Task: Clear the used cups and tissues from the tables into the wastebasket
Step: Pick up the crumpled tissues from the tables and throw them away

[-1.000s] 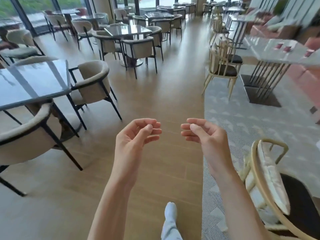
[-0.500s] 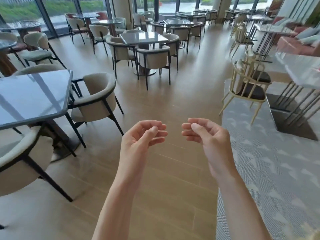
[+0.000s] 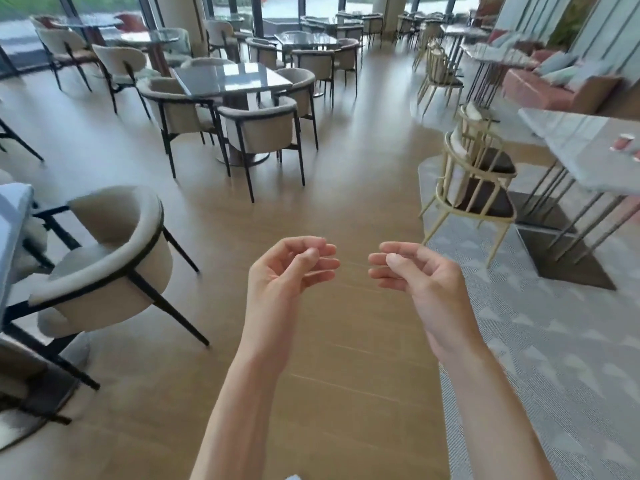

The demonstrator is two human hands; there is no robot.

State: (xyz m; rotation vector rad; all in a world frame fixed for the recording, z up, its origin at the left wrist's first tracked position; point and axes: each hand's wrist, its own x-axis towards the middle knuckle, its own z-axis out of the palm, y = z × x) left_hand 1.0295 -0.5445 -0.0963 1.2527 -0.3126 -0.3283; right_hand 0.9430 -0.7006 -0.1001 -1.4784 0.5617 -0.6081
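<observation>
My left hand [image 3: 287, 271] and my right hand [image 3: 419, 275] are raised side by side over the wooden floor, palms turned inward, fingers loosely curled, holding nothing. A small pink and white cup [image 3: 623, 143] lies on the grey marble table [image 3: 575, 147] at the far right edge, well beyond my right hand. I see no tissue and no wastebasket in this view.
A beige armchair [image 3: 107, 251] stands close on my left beside a glass table corner [image 3: 10, 216]. Ahead is a dark glass table [image 3: 228, 77] ringed by armchairs. Cream metal chairs [image 3: 474, 181] stand at the patterned carpet [image 3: 554, 341] on the right. A wooden aisle [image 3: 363, 168] runs between them.
The view has advanced along the aisle and swung right; the left table has slid out of frame and the marble table with the cup came closer. Both hands keep the same pose.
</observation>
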